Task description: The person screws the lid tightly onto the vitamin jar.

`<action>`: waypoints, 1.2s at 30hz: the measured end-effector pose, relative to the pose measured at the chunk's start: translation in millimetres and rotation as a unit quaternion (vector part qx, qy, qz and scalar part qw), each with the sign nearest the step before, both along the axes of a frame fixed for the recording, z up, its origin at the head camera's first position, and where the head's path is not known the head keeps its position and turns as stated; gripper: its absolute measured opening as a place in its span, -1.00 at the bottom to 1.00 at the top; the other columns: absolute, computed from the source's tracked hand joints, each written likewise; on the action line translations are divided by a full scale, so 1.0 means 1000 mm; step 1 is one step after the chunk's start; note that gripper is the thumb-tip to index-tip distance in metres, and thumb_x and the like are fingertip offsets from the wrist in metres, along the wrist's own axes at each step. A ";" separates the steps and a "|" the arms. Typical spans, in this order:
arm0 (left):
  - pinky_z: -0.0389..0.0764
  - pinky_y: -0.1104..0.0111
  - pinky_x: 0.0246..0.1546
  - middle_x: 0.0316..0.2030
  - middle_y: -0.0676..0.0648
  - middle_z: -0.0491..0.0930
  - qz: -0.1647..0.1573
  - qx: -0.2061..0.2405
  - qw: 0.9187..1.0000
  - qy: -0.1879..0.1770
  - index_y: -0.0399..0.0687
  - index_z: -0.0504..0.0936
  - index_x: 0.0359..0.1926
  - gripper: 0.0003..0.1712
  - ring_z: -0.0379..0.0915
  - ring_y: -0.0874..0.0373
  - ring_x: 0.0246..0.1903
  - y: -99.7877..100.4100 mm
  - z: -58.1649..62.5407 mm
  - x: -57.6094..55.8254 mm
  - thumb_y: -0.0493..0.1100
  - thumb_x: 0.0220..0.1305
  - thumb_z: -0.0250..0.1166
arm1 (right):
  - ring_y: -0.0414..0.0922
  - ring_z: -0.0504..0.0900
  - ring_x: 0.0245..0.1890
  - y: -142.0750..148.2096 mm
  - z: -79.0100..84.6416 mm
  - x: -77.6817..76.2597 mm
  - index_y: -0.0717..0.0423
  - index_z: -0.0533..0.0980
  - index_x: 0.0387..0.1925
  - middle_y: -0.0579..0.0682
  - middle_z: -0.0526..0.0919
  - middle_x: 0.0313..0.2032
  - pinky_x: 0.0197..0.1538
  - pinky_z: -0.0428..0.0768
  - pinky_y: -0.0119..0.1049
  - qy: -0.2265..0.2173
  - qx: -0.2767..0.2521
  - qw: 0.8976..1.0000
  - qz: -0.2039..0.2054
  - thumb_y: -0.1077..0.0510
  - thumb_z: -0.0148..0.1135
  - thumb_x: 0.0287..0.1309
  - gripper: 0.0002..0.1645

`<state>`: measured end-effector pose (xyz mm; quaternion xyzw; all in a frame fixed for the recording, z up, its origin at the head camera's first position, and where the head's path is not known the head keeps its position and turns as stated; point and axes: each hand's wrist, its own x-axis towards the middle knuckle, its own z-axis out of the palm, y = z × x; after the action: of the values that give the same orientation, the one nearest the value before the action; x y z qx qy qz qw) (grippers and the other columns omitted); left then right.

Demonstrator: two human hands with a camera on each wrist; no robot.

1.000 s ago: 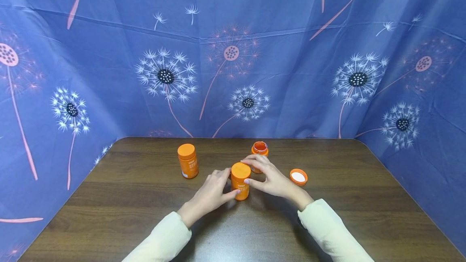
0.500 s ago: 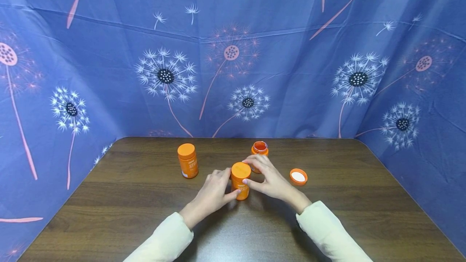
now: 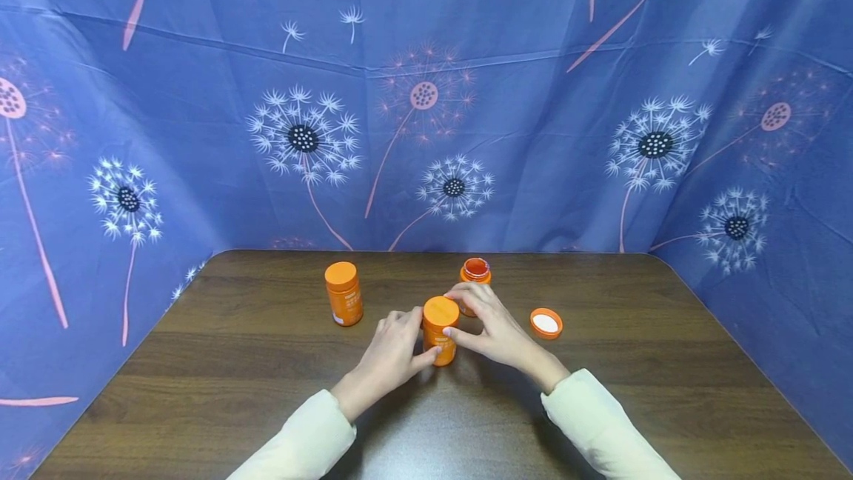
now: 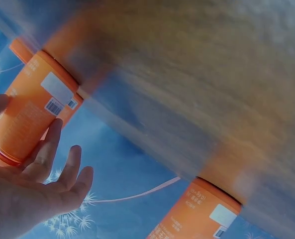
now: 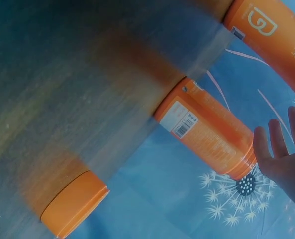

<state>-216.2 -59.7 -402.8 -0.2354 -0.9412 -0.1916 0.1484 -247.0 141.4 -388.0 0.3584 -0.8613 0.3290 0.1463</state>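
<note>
An orange bottle (image 3: 443, 349) stands upright near the middle of the table, its orange lid (image 3: 441, 310) on top. My left hand (image 3: 389, 352) grips its body low down, thumb in front; the left wrist view shows the index finger along the side and the other fingers loosely bent. My right hand (image 3: 498, 330) pinches the lid between thumb and fingers from the right. Just behind that hand is an uncapped orange bottle (image 3: 476, 280), its mouth facing up and its lower part partly hidden. A loose orange lid (image 3: 546, 324) lies to the right, white inside facing up.
Another capped orange bottle (image 3: 344, 301) stands upright at the back left of the wooden table (image 3: 220, 361). A blue cloth with dandelion prints (image 3: 453, 190) hangs behind the table and along both sides.
My right wrist and sleeve have shifted slightly left, with the fingers still at the lid. The left hand and the bottles stay where they were.
</note>
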 end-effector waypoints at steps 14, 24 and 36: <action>0.39 0.14 -0.13 -0.24 -0.01 0.59 -0.007 0.013 1.000 -0.012 -0.08 0.38 -0.01 -0.41 0.46 -0.02 -0.17 -0.002 -0.002 -0.002 0.15 0.05 0.30 | -0.15 0.29 0.10 0.003 0.002 -0.003 -0.09 0.37 0.12 -0.15 0.40 0.07 0.00 0.48 -0.11 -0.034 -0.008 0.999 0.026 -0.07 0.29 0.02 -0.40; 0.39 0.09 -0.03 -0.03 -0.05 0.53 -0.003 0.033 0.999 0.001 -0.14 0.29 0.15 -0.22 0.43 -0.06 -0.08 0.000 -0.001 -0.003 0.18 0.01 0.32 | -0.09 0.35 0.06 0.012 0.006 -0.005 -0.08 0.37 0.12 -0.17 0.39 0.11 -0.13 0.49 -0.19 -0.047 -0.013 0.999 0.010 -0.07 0.27 0.04 -0.42; 0.38 0.12 0.00 0.04 -0.04 0.49 0.001 0.043 0.999 0.023 -0.09 0.22 0.22 -0.11 0.41 -0.02 -0.04 0.007 0.006 -0.005 0.13 -0.07 0.40 | -0.09 0.32 0.11 0.037 0.011 -0.010 0.04 0.40 0.09 -0.02 0.43 0.09 0.10 0.32 0.03 -0.015 -0.017 1.000 -0.011 0.04 0.25 0.08 -0.48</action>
<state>-221.0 -53.0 -396.9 -0.2322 -0.9285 -0.2267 0.1803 -257.0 178.5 -377.1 0.3418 -0.8615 0.3472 0.1431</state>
